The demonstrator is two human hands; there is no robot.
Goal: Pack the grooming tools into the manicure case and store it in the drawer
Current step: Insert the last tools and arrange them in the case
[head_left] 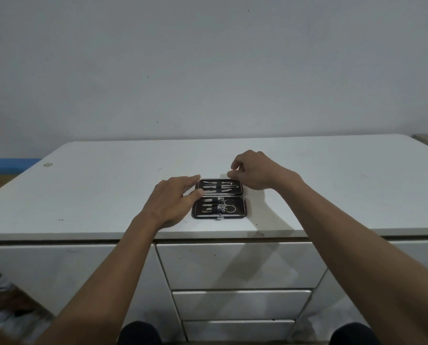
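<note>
We've got the manicure case (pixel 219 202) lying flat open on the worktop (pixel 108 190), right between our two hands, close to the front edge; both halves face up, and metal grooming tools (pixel 217 188) sit under the straps in the far half and the near half alike; scissors loops and clippers visible in the near half, thin picks etc. in the far one. No loose tools on the worktop as far as we can see, so packing looks done or v. nearly done, tho small bits are hard to tell at this res.

Left hand (pixel 175 200) is spread fairly flat, fingers extended, tips touching the case's left edge, holding nothing; right hand (pixel 254 170) hovers just past the far-right corner of the case, thumb and forefinger pinched narrow; whether there's anything tiny in that pinch, we can't tell.

What's left, in our judgement: fold the case shut, snap the clasp, then open a drawer (pixel 237 265) below our wrists (all drawers look closed now) and put the case inside.
</note>
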